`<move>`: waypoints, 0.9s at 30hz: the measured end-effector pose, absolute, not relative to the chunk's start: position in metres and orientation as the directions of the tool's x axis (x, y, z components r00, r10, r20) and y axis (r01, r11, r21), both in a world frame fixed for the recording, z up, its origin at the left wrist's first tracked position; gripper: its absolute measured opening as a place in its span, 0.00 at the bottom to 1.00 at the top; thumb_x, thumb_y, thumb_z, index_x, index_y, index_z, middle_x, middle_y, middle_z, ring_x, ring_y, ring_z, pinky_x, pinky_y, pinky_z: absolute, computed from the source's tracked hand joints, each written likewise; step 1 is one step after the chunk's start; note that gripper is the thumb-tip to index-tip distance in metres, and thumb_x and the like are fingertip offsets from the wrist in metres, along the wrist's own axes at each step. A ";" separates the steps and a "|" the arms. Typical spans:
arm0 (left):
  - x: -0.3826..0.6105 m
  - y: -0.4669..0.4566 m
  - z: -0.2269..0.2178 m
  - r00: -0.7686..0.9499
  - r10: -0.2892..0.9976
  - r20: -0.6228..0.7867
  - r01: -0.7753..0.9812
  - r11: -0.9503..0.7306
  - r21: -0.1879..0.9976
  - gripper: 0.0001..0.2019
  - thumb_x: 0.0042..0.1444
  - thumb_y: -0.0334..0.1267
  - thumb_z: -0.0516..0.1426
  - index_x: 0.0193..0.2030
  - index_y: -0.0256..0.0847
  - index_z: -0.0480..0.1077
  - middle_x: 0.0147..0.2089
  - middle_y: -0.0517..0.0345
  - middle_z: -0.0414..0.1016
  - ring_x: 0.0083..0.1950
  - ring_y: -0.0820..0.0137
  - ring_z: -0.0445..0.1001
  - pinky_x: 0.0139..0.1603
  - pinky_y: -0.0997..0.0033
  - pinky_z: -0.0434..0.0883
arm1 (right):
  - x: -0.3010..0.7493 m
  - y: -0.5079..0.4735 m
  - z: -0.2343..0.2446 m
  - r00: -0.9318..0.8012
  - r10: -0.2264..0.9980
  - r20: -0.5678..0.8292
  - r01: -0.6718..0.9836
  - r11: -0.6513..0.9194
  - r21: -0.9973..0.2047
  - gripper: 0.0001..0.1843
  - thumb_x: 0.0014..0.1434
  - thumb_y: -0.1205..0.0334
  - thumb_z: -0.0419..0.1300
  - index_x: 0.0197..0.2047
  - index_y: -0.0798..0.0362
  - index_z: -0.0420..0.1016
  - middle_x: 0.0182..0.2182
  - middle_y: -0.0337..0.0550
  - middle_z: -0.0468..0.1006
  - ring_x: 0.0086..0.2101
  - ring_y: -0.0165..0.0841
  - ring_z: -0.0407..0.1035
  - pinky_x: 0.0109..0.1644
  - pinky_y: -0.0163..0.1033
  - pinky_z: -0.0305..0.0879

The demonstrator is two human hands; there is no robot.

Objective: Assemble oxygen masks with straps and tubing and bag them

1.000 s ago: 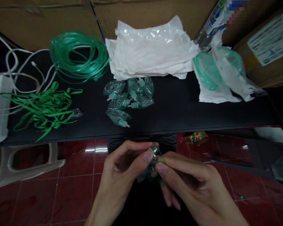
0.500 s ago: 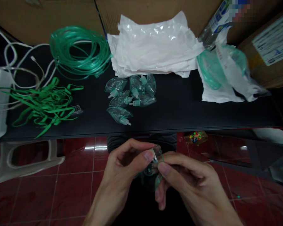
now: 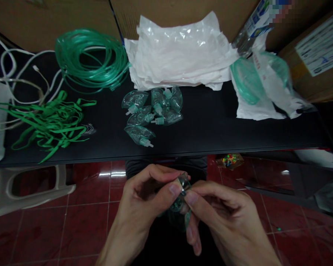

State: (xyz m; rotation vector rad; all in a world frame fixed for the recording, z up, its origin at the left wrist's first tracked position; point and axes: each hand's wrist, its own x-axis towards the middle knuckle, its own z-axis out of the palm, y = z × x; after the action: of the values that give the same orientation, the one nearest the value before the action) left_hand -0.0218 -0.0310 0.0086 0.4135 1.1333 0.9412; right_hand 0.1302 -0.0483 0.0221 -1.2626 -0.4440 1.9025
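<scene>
The black bench (image 3: 211,125) carries a stack of white bags (image 3: 180,59) at its far edge. A coil of green tubing (image 3: 91,59) is laid toward the far left corner, and green straps (image 3: 50,122) are spread near the left end. A group of clear-green masks (image 3: 152,111) is gathered at the middle, close to the near edge.

A further small mask (image 3: 181,208) is held off the bench, in front of its near edge and above the lap. It is pinched between thumb and forefinger of the left hand (image 3: 144,207) and of the right hand (image 3: 224,218). The remaining right fingers are curled beneath it. A small metal strip (image 3: 184,182) is pressed at its upper end.

The thin strip could slip or be bent crookedly if the thumbs press unevenly, and the soft mask could be dropped to the floor.

As far as can be judged, its long axis runs from the bench toward the person, with the strip end pointed at the bench. Much of it is hidden by fingers.
</scene>
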 end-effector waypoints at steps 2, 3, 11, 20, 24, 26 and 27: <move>-0.023 -0.031 0.008 0.108 0.815 -0.569 -0.409 0.558 0.722 0.03 0.54 0.38 0.72 0.32 0.47 0.84 0.40 0.62 0.85 0.43 0.71 0.83 0.45 0.78 0.76 | 0.130 -0.048 0.021 -0.186 0.764 -0.617 -0.411 -0.631 -0.658 0.11 0.61 0.55 0.72 0.33 0.53 0.84 0.18 0.38 0.80 0.17 0.25 0.72 0.20 0.26 0.70; -0.023 -0.031 0.008 0.104 0.821 -0.562 -0.403 0.551 0.730 0.03 0.54 0.38 0.72 0.32 0.47 0.84 0.39 0.62 0.85 0.43 0.71 0.83 0.45 0.78 0.76 | 0.130 -0.048 0.021 -0.188 0.763 -0.618 -0.410 -0.633 -0.657 0.11 0.61 0.54 0.72 0.33 0.53 0.84 0.18 0.38 0.79 0.17 0.25 0.71 0.20 0.26 0.70; -0.013 -0.029 0.014 -0.005 0.841 -0.541 -0.375 0.500 0.781 0.07 0.46 0.32 0.74 0.27 0.47 0.83 0.34 0.61 0.86 0.39 0.70 0.84 0.43 0.76 0.78 | 0.128 -0.048 0.020 -0.210 0.746 -0.632 -0.410 -0.654 -0.636 0.14 0.62 0.51 0.72 0.33 0.54 0.83 0.17 0.37 0.79 0.17 0.23 0.70 0.20 0.25 0.68; -0.016 -0.027 0.012 -0.035 0.855 -0.518 -0.363 0.472 0.804 0.07 0.47 0.29 0.72 0.28 0.46 0.83 0.33 0.61 0.84 0.39 0.68 0.84 0.43 0.74 0.80 | 0.125 -0.050 0.021 -0.173 0.771 -0.612 -0.416 -0.621 -0.665 0.12 0.63 0.54 0.71 0.34 0.54 0.83 0.17 0.36 0.79 0.16 0.23 0.69 0.20 0.26 0.68; -0.013 -0.027 0.015 -0.085 0.839 -0.538 -0.364 0.476 0.801 0.07 0.46 0.30 0.72 0.26 0.46 0.82 0.33 0.62 0.84 0.40 0.69 0.84 0.43 0.75 0.80 | 0.125 -0.050 0.020 -0.190 0.776 -0.602 -0.422 -0.618 -0.663 0.12 0.64 0.54 0.70 0.35 0.54 0.83 0.18 0.36 0.78 0.16 0.22 0.68 0.21 0.25 0.67; -0.012 -0.028 0.017 -0.081 0.838 -0.539 -0.352 0.483 0.802 0.08 0.46 0.29 0.72 0.26 0.47 0.82 0.33 0.63 0.84 0.39 0.69 0.84 0.43 0.75 0.80 | 0.125 -0.049 0.018 -0.195 0.779 -0.595 -0.422 -0.615 -0.667 0.12 0.64 0.54 0.70 0.36 0.54 0.83 0.18 0.36 0.78 0.16 0.22 0.68 0.21 0.25 0.67; -0.012 -0.028 0.017 -0.077 0.841 -0.536 -0.346 0.482 0.805 0.08 0.46 0.29 0.72 0.26 0.48 0.82 0.32 0.63 0.84 0.39 0.69 0.84 0.43 0.75 0.80 | 0.125 -0.049 0.018 -0.198 0.784 -0.588 -0.424 -0.609 -0.670 0.12 0.64 0.54 0.70 0.35 0.54 0.83 0.18 0.36 0.78 0.16 0.22 0.68 0.20 0.26 0.66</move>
State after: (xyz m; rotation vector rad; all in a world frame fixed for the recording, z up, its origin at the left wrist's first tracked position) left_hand -0.0119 -0.0280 0.0172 0.4935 1.3013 1.0493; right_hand 0.1248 -0.0488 0.0181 -1.2374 -0.4654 1.8999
